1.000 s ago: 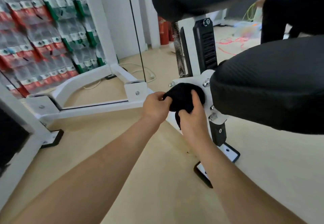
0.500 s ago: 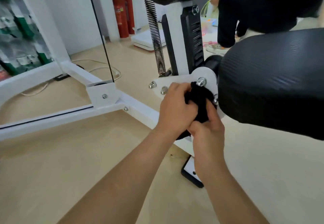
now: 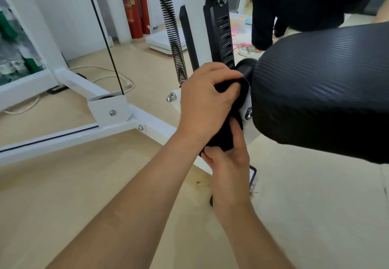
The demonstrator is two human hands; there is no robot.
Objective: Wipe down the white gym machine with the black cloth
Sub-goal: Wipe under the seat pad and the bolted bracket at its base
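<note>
The white gym machine [image 3: 147, 121] has floor bars, a bolted bracket and an upright post with a black toothed rail. A black cloth [image 3: 226, 134] is bunched against the white pivot plate beside the black padded seat [image 3: 320, 91]. My left hand [image 3: 206, 104] grips the cloth's upper part, fingers curled over it and pressing it to the plate. My right hand [image 3: 228, 163] holds the cloth's lower end from below. Most of the plate is hidden behind my hands; two bolts show at its edges.
A coil spring [image 3: 171, 30] and a black cable [image 3: 105, 37] run down to the frame. Two red fire extinguishers [image 3: 134, 5] stand by the wall. A person in dark clothes [image 3: 294, 1] crouches at the back right. A white cord lies on the floor at left.
Both hands have shifted with the cloth up and toward the seat side of the plate; my left hand now covers the upper bolt. The view has moved closer.
</note>
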